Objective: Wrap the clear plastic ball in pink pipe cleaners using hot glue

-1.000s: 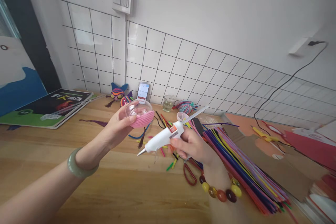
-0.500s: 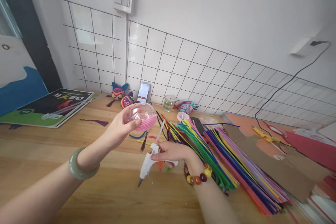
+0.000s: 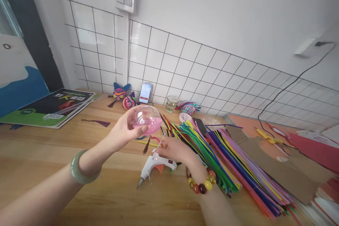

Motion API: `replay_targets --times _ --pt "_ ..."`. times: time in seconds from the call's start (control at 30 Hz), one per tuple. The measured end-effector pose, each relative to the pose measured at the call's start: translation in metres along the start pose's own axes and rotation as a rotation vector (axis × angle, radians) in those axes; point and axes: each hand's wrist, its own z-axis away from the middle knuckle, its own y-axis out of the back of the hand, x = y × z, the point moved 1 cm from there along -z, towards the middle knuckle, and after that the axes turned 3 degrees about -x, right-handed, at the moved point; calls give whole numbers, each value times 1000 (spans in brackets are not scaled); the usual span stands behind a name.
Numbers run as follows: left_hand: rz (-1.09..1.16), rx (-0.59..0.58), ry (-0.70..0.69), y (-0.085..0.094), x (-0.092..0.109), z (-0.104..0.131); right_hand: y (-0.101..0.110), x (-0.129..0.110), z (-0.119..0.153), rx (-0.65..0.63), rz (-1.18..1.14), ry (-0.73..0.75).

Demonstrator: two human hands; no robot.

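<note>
My left hand (image 3: 129, 127) is closed on a clear ball (image 3: 147, 116) whose lower part is covered in pink strands, held up over the table. Below and to the right of it, a white glue gun (image 3: 153, 164) lies on the wood, its metal tip pointing toward the lower left and a clear glue stick rising from its rear. My right hand (image 3: 173, 149) hovers at the glue stick end, fingers curled and somewhat blurred; whether they touch the stick is unclear. A dark tassel (image 3: 147, 145) rests just left of the glue gun.
Bundles of coloured pipe cleaners (image 3: 219, 159) cover the right side of the table (image 3: 106, 190). Behind stand a phone (image 3: 145, 93), a glass jar (image 3: 172, 103) and several colourful stuffed shapes. A book (image 3: 53, 107) lies at left, a yellow tool (image 3: 267, 136) at far right.
My right hand has let go of the glue gun's body and moved up slightly. The gun now lies on the table. My left hand has shifted the ball slightly right and tilted it.
</note>
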Motion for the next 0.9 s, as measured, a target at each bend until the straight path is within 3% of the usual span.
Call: replay_targets --times 0.07,0.13,0.23,0.33,0.9 --pt "-34 -5 5 -2 2 1 9 -11 12 197 -76 60" --pt "-65 -11 6 -5 4 2 16 -23 24 340 -306 212" --pt "-97 -24 0 -8 4 5 17 -40 38 336 -574 366" --pt "-97 -48 1 -10 2 8 12 -51 45 300 -678 408" --pt "-141 -49 -35 -17 -1 13 2 -54 42 363 -675 376"
